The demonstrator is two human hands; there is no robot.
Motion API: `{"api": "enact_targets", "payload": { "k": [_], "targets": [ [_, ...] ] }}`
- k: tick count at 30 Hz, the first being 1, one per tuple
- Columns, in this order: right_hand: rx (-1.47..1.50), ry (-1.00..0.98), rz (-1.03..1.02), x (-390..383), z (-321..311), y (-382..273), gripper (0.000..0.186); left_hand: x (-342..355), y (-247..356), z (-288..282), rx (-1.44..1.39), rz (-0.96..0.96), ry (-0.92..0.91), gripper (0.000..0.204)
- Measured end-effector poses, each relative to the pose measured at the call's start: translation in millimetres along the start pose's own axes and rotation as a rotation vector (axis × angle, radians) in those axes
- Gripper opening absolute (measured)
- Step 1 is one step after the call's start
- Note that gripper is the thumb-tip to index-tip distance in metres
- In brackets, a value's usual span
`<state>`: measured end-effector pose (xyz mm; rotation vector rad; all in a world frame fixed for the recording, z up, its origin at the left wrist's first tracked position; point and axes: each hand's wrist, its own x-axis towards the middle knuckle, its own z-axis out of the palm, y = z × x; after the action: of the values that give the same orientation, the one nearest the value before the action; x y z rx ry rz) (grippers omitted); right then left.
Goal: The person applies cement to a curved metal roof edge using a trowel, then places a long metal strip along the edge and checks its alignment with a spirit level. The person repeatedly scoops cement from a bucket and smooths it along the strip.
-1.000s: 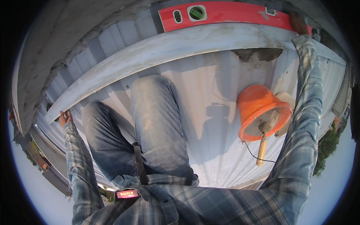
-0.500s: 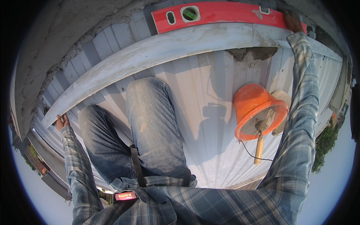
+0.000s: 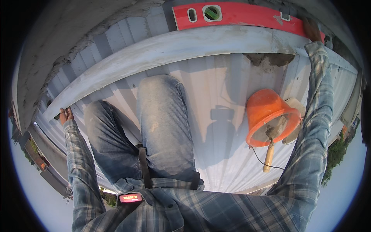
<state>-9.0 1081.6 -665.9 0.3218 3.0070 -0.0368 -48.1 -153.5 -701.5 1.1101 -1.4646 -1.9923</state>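
Observation:
A long pale grey straight board (image 3: 154,50), bowed by the lens, runs across the metal sheeting ahead of my knees. My left hand (image 3: 66,115) is at its left end, fingers closed at the lower edge. Along the board's far side, toward the right, lies a red spirit level (image 3: 247,14) with a green vial. My right hand (image 3: 312,29) grips the level's right end; its fingers are partly in shadow. Inside my right arm an orange bucket (image 3: 264,101) lies tipped, with a wooden-handled trowel (image 3: 268,156) and grey mortar in its mouth.
I sit or kneel on ribbed metal sheeting (image 3: 216,170). A rough concrete wall (image 3: 50,42) rises at the far left. Dark mortar (image 3: 270,59) shows under the board's near edge. A pale rounded piece (image 3: 295,106) sits behind the bucket. Trees (image 3: 340,154) are beyond the right edge.
The whole view has shifted slightly, so the level, board and bucket appear farther right. Both hands keep their places on the board and the level.

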Motion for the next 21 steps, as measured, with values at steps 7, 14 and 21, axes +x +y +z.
{"api": "enact_targets", "payload": {
  "k": [7, 14, 21],
  "targets": [
    [-0.231, -0.066, -0.133, -5.8, -19.4, -66.0, 0.039, -3.6, 12.7, -19.4, -0.014, 0.003, 0.057, 0.041],
    [-0.242, 0.023, -0.233, -5.5, -6.0, -39.2, 0.034, -27.9, 12.7, 3.8, 0.014, -0.018, 0.137, 0.042],
    [-0.285, 0.039, -0.230, -23.9, -26.0, -55.1, 0.034, -199.7, 10.7, 132.7, 0.669, 0.235, 0.160, 0.033]
  ]
}}
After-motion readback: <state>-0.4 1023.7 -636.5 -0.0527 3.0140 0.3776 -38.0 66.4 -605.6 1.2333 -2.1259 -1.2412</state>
